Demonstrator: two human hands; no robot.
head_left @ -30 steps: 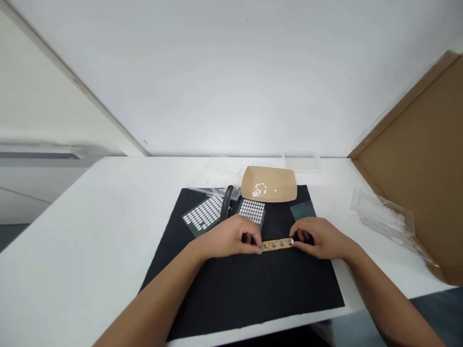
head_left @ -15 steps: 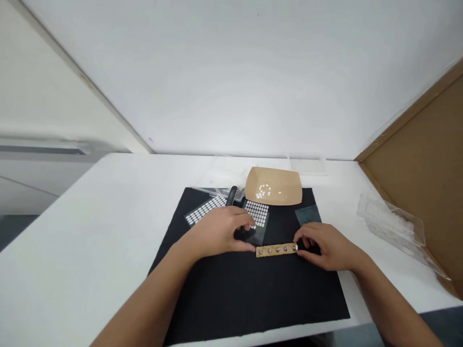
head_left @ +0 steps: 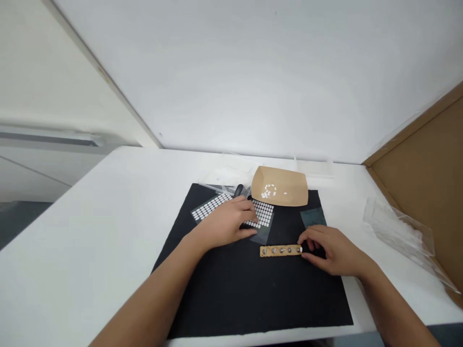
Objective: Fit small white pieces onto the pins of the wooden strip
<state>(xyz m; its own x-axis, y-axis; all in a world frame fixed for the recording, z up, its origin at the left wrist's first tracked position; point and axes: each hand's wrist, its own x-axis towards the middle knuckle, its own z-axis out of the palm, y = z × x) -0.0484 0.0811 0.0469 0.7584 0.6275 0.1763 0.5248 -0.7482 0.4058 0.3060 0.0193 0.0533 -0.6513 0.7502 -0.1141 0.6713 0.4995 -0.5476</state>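
My left hand (head_left: 226, 222) lies on the black mat (head_left: 253, 289) with its fingers curled over a black-handled tool (head_left: 238, 190), whose end sticks out behind the hand. Its fingertips rest on a sheet of small white stickers (head_left: 266, 215). My right hand (head_left: 327, 249) pinches the right end of a short wooden strip (head_left: 280, 251) set with several metal studs. The strip lies flat on the mat between my hands.
A second sticker sheet (head_left: 211, 207) lies left of my left hand. Behind are a brown paper tray (head_left: 289, 195) holding white bits and a dark film square (head_left: 313, 217). On the white table (head_left: 108, 217), a clear plastic tray (head_left: 398, 229) sits against a cardboard panel (head_left: 427, 159).
My left hand let go of the strip's left end and moved back and left onto the black tool and sticker sheet. My right hand stays on the strip. The camera shifted slightly.
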